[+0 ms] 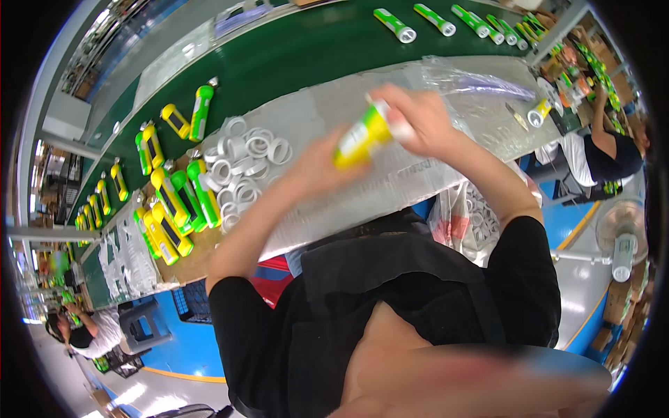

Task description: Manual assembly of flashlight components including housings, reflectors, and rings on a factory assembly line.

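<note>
A yellow flashlight [364,137] with a pale label is held tilted between my two hands over the grey work surface. My left hand [322,166] is closed around its lower body and blurred by motion. The fingers of my right hand [417,120] are wrapped about its upper end, where something white shows; whether that is a ring or part of the flashlight I cannot tell. Left of my hands lies a heap of white plastic rings [244,161]. Beside the heap, several green and yellow flashlights [167,198] lie close together.
A green conveyor belt [293,52] runs along the far side, carrying flashlights at both ends. Clear plastic film [481,82] and a lone yellow flashlight [538,113] lie to the right. A bag of white rings [474,219] hangs below the table's edge. Co-workers sit at both sides.
</note>
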Motion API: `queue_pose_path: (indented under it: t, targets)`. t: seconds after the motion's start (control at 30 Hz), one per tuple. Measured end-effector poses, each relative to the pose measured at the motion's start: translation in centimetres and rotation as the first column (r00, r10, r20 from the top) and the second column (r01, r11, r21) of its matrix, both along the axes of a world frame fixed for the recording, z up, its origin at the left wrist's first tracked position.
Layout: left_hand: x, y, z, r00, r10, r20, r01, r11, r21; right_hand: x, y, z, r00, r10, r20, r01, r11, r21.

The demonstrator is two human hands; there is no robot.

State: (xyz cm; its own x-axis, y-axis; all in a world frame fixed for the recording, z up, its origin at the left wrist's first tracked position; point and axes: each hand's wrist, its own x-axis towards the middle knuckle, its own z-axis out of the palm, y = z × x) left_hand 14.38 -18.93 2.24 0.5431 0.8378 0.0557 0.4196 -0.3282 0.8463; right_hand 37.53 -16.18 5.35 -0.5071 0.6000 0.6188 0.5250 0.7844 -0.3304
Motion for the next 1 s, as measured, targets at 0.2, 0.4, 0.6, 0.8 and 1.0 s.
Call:
queue_pose_path:
  t: [0.2,0.4,0.6,0.8,1.0]
  targets:
    - [-0.8,17.4,-3.0,0.912,0.326,-0.249,-0.063,0.711,0.700,-3.6,14.9,-5.8,0.847,-0.523,-0.098,0.441,0.793,-0.421]
    - [2.4,20.7,-2.1,0.927,0.338,-0.160,-0.120,0.674,0.729,2.3,22.1,-8.7,0.684,-0.727,0.065,0.693,0.620,-0.367]
    - [0.2,14.5,-2.6,0.950,0.105,-0.294,0.041,0.892,0.451,18.5,13.7,-5.4,0.453,-0.828,-0.330,0.860,0.309,0.406]
    - [2.6,13.4,-1.4,0.951,0.002,-0.311,0.107,0.937,0.333,36.0,6.3,-11.6,-0.262,-0.955,0.141,0.964,-0.251,0.085]
    - [5.9,10.6,0.8,0.963,-0.143,-0.226,0.209,0.931,0.300,41.0,3.1,-12.8,-0.189,-0.973,-0.135,0.967,-0.160,-0.200]
